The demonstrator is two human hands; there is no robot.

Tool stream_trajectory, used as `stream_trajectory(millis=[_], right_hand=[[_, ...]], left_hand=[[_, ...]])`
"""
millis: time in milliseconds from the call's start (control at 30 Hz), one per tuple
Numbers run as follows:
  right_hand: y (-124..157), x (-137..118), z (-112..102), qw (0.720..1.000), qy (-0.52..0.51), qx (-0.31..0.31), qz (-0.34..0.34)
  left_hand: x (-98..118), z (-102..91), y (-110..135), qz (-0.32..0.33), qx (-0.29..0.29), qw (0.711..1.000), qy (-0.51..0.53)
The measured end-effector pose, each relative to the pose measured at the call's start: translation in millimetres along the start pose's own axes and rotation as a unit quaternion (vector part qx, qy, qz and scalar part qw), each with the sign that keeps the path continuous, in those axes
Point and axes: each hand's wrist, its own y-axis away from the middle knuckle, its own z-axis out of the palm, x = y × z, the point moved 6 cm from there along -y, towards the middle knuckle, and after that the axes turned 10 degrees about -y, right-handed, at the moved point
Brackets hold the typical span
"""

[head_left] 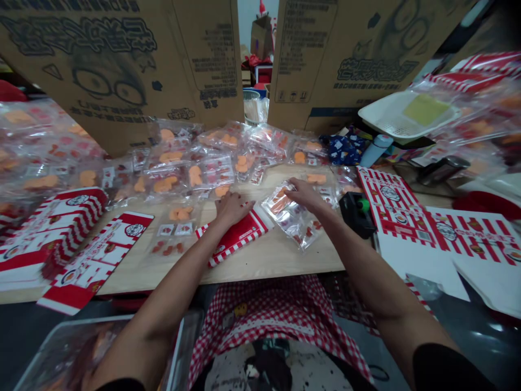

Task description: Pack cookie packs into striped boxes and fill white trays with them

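A red-and-white striped paper box [242,234] lies flattish and slanted on the wooden table in front of me. My left hand [232,209] grips its far edge, thumb toward the box's right end. Just to the right, my right hand [304,195] has its fingers closed on the upper part of a clear plastic packet [295,222] that holds orange pieces and small reddish ones. The packet's left edge is close to the box. A similar clear packet [173,231] lies flat to the left of the box, near my left forearm.
Many clear packets [203,174] are heaped along the back, before two tall cardboard cartons [215,65]. Striped boxes [69,222] are stacked at left; flat striped cartons [399,206] lie at right beside a black tape dispenser [357,214]. A plastic tub [61,347] stands below left.
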Motion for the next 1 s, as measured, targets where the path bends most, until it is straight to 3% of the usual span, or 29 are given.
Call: stream_trajectory(millis=[100,233,400,500,600,700,800,900,1000], right_hand=[[-21.2,-13.1,11.6,0.999,0.015,-0.023,-0.021],[-32.7,-26.5,29.1,0.995,0.031,-0.072,-0.059],[-30.1,-41.0,27.9,0.983,0.028,-0.148,-0.102],[-27.6,-52.3,24.0,0.962,0.025,-0.235,-0.137],[-25.5,-65.7,19.2,0.942,0.038,-0.297,-0.152],[-21.5,-89.3,7.7,0.935,0.091,-0.279,-0.197],[-8.4,-118.9,1.7,0.911,0.163,-0.267,-0.269],[10.4,-135.5,16.9,0.886,0.180,-0.339,-0.259],[34.5,-144.3,47.2,0.858,0.182,-0.413,-0.245]], left_hand=[[11.2,10.5,-27.8,-0.016,-0.051,0.999,0.005],[8.5,20.4,-44.2,-0.043,-0.056,0.997,0.031],[2.6,16.6,-39.5,-0.038,-0.033,0.990,0.134],[6.8,11.5,-27.6,-0.034,-0.025,0.973,0.228],[15.6,5.0,-12.3,-0.038,-0.023,0.943,0.330],[22.7,-2.3,1.6,-0.052,-0.030,0.903,0.426],[26.7,-1.4,15.0,-0.074,-0.060,0.858,0.504],[29.4,13.9,34.1,-0.102,-0.100,0.810,0.569],[31.0,36.1,61.4,-0.130,-0.138,0.761,0.620]])
